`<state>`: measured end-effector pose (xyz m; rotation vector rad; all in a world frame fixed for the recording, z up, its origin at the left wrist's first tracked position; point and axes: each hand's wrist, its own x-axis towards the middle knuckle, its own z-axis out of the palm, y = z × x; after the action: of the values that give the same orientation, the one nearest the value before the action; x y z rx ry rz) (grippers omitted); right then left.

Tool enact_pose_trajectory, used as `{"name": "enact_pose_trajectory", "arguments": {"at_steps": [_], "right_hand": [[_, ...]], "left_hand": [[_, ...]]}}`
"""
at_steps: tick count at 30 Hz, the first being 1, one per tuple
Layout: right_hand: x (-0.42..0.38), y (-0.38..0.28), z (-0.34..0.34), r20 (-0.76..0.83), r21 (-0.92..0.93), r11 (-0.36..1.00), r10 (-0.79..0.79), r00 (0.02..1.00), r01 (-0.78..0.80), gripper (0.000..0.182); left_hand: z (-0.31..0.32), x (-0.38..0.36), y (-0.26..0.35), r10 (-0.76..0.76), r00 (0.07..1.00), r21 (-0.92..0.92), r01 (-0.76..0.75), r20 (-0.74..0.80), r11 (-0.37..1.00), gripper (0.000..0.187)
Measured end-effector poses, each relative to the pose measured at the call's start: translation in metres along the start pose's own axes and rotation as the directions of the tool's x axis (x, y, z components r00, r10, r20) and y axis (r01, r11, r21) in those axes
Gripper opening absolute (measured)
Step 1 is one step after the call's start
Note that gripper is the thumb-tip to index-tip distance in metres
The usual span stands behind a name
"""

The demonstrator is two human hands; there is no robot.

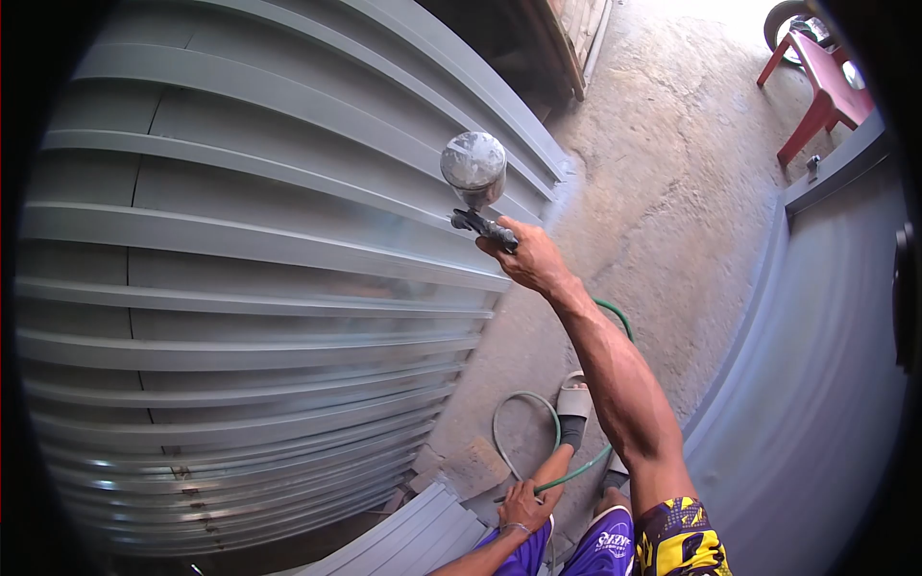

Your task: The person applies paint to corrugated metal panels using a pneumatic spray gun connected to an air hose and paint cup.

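Note:
My right hand [523, 254] is wrapped round the handle of a paint spray gun [495, 230], its arm stretched forward. A paint-smeared metal cup [473, 168] sits on top of the gun. Close in front of the gun stands a grey slatted metal panel [288, 252], some of its slats shinier than others. Low in the view, my left hand [523, 504] is closed round a green hose [576, 470] near my thigh. The hose loops over the floor and passes behind my right forearm; where it joins the gun is hidden.
A grey metal door or panel [807, 336] stands on the right. A red plastic chair [826, 82] and part of a wheel [792, 29] are at the far right on the concrete floor [663, 163]. More grey slats [423, 528] lie low by my left arm.

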<state>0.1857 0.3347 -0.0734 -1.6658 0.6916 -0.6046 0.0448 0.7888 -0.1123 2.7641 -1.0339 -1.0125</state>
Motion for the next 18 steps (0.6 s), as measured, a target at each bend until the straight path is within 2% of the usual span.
{"name": "enact_pose_trajectory", "arguments": {"at_steps": [8,11,14,18], "right_hand": [[0.008,-0.058,-0.011,-0.027,0.058,0.986,-0.153,0.988,0.154,0.036],[0.009,-0.071,-0.007,-0.138,0.114,0.928,-0.338,0.931,0.354,0.033],[0.008,-0.072,-0.008,-0.079,0.086,0.941,-0.32,0.944,0.326,0.033],[0.015,-0.053,0.005,-0.083,0.02,0.959,-0.281,0.956,0.283,0.033]], "left_hand": [[0.009,0.0,-0.008,0.045,0.998,-0.011,-0.045,-0.052,0.999,0.032],[0.009,0.001,-0.009,0.034,0.999,-0.026,-0.035,-0.042,0.999,0.031],[0.01,-0.001,-0.007,0.021,0.999,-0.014,-0.022,-0.029,1.0,0.032],[0.006,-0.001,-0.009,-0.004,1.0,-0.013,0.004,0.008,1.0,0.034]]}}
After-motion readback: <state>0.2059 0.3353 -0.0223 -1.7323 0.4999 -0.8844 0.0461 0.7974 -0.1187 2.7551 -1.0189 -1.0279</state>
